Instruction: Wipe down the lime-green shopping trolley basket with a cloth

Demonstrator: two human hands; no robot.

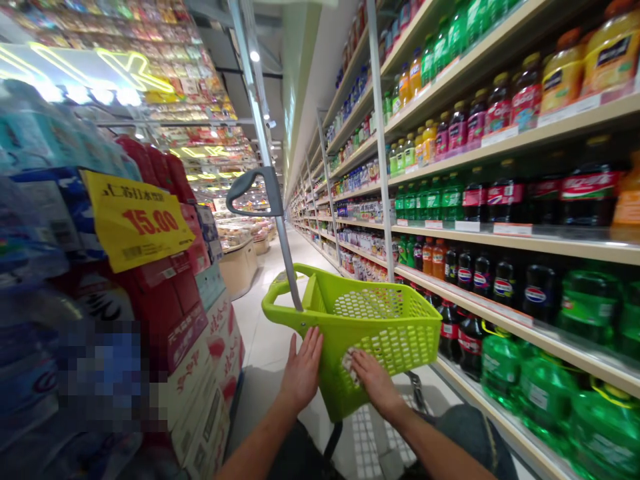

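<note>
A lime-green shopping basket (340, 353) with perforated walls is mounted on a cart frame in front of me. My left hand (303, 370) rests against its near side below the green handle, fingers extended and apart from the thumb, holding nothing. Against the same wall, farther right, my right hand (373, 380) presses a crumpled whitish cloth or tissue (350, 363). A metal pole with a grey grip (257, 192) rises behind the basket's left end.
Shelves of bottled drinks (510, 240) line the right side. Stacked boxes and bottle packs (185, 320) stand close on the left, with a yellow price sign (143, 220). A tiled aisle (305, 257) runs ahead. My knees show at the bottom.
</note>
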